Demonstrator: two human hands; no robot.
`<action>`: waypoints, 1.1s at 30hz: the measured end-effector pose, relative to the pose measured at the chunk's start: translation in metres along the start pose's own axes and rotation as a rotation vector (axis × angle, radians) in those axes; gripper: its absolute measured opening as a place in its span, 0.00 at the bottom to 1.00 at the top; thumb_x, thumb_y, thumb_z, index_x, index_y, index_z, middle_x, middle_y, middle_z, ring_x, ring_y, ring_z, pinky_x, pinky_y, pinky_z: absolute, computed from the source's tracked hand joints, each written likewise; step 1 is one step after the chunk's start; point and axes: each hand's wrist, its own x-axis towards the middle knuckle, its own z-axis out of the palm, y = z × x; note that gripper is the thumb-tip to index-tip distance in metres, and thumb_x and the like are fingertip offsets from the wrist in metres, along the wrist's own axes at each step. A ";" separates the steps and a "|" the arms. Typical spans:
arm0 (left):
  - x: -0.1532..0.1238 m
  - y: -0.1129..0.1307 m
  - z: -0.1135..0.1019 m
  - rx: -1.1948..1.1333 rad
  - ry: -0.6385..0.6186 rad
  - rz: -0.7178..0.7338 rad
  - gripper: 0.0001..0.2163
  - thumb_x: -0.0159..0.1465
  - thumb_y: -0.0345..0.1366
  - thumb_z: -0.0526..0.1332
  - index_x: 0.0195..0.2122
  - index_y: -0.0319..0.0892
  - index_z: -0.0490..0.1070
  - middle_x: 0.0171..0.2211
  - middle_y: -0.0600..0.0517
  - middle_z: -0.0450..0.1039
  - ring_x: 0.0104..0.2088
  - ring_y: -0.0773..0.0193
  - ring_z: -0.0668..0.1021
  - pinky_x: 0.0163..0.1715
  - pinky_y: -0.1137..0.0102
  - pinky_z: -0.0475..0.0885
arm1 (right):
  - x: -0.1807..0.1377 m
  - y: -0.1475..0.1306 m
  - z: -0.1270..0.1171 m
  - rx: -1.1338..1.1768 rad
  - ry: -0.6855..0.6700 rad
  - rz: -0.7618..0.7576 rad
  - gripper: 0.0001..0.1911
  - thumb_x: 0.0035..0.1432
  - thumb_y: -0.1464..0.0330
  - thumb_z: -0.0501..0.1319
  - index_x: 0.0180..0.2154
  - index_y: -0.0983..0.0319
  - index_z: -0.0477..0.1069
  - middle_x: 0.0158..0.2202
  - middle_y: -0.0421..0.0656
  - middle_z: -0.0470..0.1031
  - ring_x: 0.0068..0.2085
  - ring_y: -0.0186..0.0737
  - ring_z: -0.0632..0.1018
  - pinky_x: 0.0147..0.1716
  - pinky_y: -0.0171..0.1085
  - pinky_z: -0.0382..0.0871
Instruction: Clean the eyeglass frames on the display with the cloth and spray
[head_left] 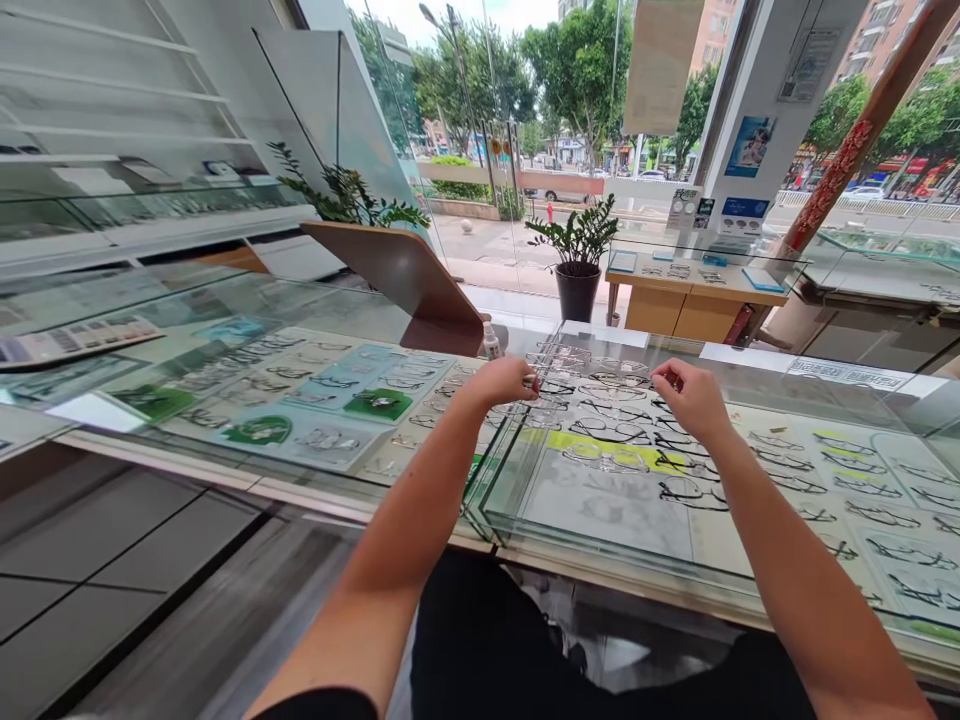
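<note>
Just hands (510, 381) (694, 398) above glass counter (615, 520) edge.

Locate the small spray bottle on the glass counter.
Head view, centre: the small spray bottle stands on the glass counter, just beyond the left hand, beside the wooden stand.

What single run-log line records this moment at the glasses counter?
left hand: pinching thin item, unclear | right hand: pinching likewise | below: glass counter with eyeglass frames | small bottle beside left hand
</note>
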 end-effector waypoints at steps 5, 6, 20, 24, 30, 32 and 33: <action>0.002 -0.005 0.002 -0.057 0.029 0.012 0.06 0.55 0.37 0.70 0.33 0.45 0.85 0.32 0.48 0.83 0.33 0.57 0.79 0.30 0.69 0.63 | -0.001 -0.003 0.003 -0.018 -0.010 -0.013 0.12 0.59 0.61 0.57 0.33 0.60 0.76 0.26 0.41 0.76 0.29 0.40 0.72 0.38 0.42 0.60; 0.003 -0.006 0.002 -0.073 0.035 0.016 0.05 0.54 0.37 0.70 0.32 0.46 0.85 0.31 0.49 0.82 0.32 0.57 0.78 0.29 0.69 0.63 | -0.001 -0.004 0.003 -0.020 -0.010 -0.016 0.12 0.59 0.62 0.57 0.33 0.60 0.76 0.26 0.41 0.76 0.29 0.40 0.72 0.39 0.42 0.61; -0.014 0.005 -0.014 -0.904 0.397 0.230 0.14 0.48 0.46 0.74 0.24 0.41 0.78 0.18 0.54 0.68 0.22 0.68 0.66 0.24 0.71 0.58 | 0.004 0.000 0.002 -0.003 0.024 0.000 0.07 0.56 0.65 0.56 0.27 0.58 0.68 0.23 0.38 0.73 0.27 0.39 0.70 0.40 0.43 0.61; -0.004 0.055 -0.012 -1.215 0.500 0.212 0.14 0.48 0.45 0.74 0.24 0.41 0.74 0.15 0.58 0.61 0.19 0.71 0.62 0.22 0.73 0.54 | 0.007 0.005 0.002 0.085 0.048 -0.001 0.05 0.52 0.66 0.56 0.25 0.57 0.66 0.21 0.37 0.69 0.26 0.38 0.67 0.36 0.41 0.60; 0.012 0.118 0.003 -1.408 0.426 0.237 0.16 0.47 0.46 0.75 0.28 0.41 0.74 0.23 0.56 0.71 0.20 0.72 0.64 0.21 0.73 0.55 | 0.010 0.004 0.001 0.405 0.030 0.023 0.06 0.48 0.63 0.57 0.26 0.58 0.69 0.24 0.38 0.69 0.28 0.38 0.66 0.31 0.39 0.60; 0.014 0.128 0.013 -1.452 0.386 0.246 0.17 0.47 0.46 0.75 0.29 0.40 0.74 0.28 0.54 0.76 0.21 0.74 0.64 0.22 0.74 0.55 | 0.010 0.001 0.001 0.489 0.014 0.014 0.07 0.48 0.62 0.58 0.27 0.58 0.70 0.24 0.38 0.70 0.29 0.37 0.67 0.31 0.38 0.60; 0.013 0.130 0.017 -1.474 0.362 0.243 0.18 0.47 0.47 0.76 0.29 0.40 0.73 0.30 0.53 0.78 0.21 0.74 0.64 0.22 0.74 0.55 | 0.010 -0.001 0.000 0.521 -0.001 0.008 0.07 0.48 0.62 0.59 0.27 0.58 0.71 0.25 0.38 0.71 0.28 0.37 0.67 0.31 0.38 0.60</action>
